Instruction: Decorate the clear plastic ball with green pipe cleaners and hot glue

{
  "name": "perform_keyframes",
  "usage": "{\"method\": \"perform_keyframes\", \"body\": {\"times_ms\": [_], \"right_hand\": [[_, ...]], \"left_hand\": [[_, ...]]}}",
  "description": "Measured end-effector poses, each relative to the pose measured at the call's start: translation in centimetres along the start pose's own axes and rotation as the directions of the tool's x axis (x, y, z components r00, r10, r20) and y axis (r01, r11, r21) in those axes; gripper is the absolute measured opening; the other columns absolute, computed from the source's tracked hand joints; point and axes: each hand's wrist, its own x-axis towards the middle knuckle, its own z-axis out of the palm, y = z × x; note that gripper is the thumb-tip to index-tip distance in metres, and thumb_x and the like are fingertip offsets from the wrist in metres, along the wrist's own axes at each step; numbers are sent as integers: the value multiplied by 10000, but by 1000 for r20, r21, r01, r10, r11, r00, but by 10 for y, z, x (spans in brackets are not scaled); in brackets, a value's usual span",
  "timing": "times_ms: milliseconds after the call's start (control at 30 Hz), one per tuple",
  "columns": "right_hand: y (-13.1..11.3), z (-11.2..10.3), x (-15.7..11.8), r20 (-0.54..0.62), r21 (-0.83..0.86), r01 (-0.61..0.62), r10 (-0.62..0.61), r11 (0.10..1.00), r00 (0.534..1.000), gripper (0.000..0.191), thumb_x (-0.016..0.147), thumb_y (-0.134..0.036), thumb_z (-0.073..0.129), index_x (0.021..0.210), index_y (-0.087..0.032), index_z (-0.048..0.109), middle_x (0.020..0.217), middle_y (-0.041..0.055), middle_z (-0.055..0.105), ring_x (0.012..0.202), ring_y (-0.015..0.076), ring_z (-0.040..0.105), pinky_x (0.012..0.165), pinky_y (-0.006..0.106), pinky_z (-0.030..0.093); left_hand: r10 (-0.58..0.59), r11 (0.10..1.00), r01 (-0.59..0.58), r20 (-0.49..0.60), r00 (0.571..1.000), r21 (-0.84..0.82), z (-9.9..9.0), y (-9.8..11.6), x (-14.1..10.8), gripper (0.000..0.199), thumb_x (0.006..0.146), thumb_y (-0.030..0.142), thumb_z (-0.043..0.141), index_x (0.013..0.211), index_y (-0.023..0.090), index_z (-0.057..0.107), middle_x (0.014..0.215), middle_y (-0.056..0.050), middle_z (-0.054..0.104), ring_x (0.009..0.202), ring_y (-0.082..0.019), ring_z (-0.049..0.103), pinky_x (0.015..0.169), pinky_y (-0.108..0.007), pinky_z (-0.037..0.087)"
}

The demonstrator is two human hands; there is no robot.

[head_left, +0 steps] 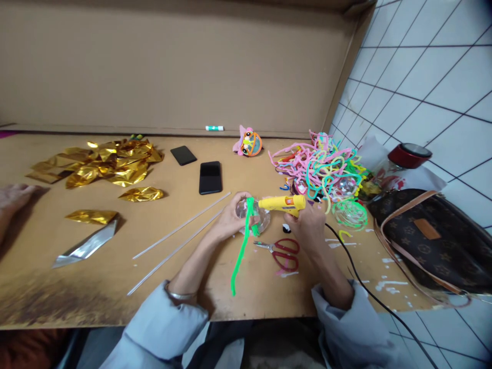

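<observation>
My left hand [230, 218] is wrapped round a clear plastic ball [263, 218] near the table's middle. A bright green fuzzy strip [241, 256] lies over the ball, and its long end hangs down toward the front edge. In my right hand [310, 223] is a yellow glue gun [282, 204], held level with its nozzle pointing left at the strip on top of the ball. Its black cord runs off to the lower right. Just below the ball lie red-handled scissors [285, 253], and a small black and white piece [286, 228] rests beside them.
Coloured fuzzy strips [319, 166] are heaped at the back right, near a brown bag [442, 241] and a red-lidded jar [409, 155]. Two phones [210, 178], glue sticks [175, 252], gold foil [126, 161] and a decorated ball [249, 142] lie around. Another person's hand [17, 200] rests far left.
</observation>
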Motion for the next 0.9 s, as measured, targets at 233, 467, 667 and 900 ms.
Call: {"method": "perform_keyframes", "body": {"times_ms": [233,467,667,900], "right_hand": [[2,3,0,31,75,-130,128,989,991,116,764,-284,549,741,-191,615,652,67,635,603,206,555,566,317,424],[14,7,8,140,333,-457,436,825,889,395,759,-582,588,768,-188,618,713,94,681,663,236,608,620,350,469],[54,29,6,344,267,-582,488,768,802,434,821,-600,491,805,-181,602,624,18,610,581,186,563,551,290,424],[68,44,0,260,85,-518,483,851,836,229,812,-397,550,716,-192,583,637,36,594,623,199,557,587,298,403]], "left_hand": [[14,1000,-14,4,1000,-5,0,0,-1,587,591,359,839,1058,213,515,955,-3,591,864,-159,572,779,-260,467],[-8,1000,8,-12,1000,22,0,0,-1,606,577,353,832,1074,210,516,913,14,588,822,-155,572,746,-254,463],[23,999,-22,-27,999,42,1,-1,-1,609,567,371,844,1056,206,523,958,-5,585,898,-181,575,799,-272,469],[30,993,-23,-53,998,119,1,-1,0,602,568,374,825,1076,209,548,989,-16,610,942,-209,582,844,-303,465]]}}
